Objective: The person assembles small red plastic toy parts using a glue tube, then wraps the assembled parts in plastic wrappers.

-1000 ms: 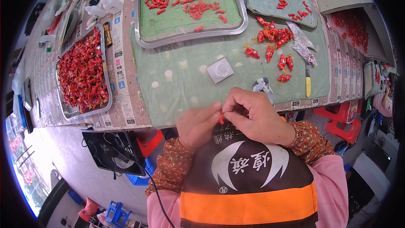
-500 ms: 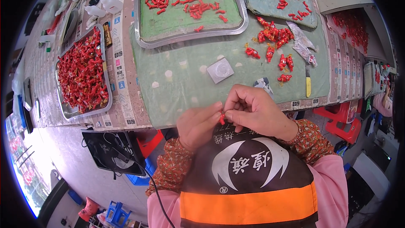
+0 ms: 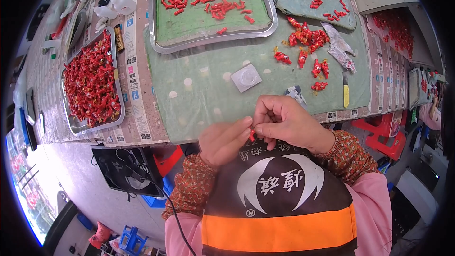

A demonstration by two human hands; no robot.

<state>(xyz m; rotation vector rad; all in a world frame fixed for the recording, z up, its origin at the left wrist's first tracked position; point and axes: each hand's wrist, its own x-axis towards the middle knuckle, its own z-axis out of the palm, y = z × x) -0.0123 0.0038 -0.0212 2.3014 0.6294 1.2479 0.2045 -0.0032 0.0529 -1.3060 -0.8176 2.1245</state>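
At the table's front edge my left hand (image 3: pixel 223 141) pinches a small, glossy red knobby piece (image 3: pixel 252 135) between thumb and fingertips. My right hand (image 3: pixel 290 122) is closed against it, its thumb and forefinger meeting at the piece's top; what else those fingers may hold is hidden. Beyond my hands a small whitish square block with a round mark (image 3: pixel 246 78) lies on the green mat (image 3: pixel 189 106). Close to my right hand is a crumpled grey-and-white cloth (image 3: pixel 295 94). Farther right lie several similar red pieces in clear wrappers (image 3: pixel 310 39).
A metal-rimmed tray lined in green (image 3: pixel 215 37) holds loose red pieces at the back, with a second board (image 3: pixel 284 0) beside it. A tray heaped with red pieces (image 3: pixel 92 83) stands left. A yellow-handled tool (image 3: pixel 346 96) and a patterned cloth (image 3: pixel 337 47) lie right.
Both hands stay together at the table edge with the red piece. The piece sits slightly lower and more tilted, and the fingers have shifted a little.
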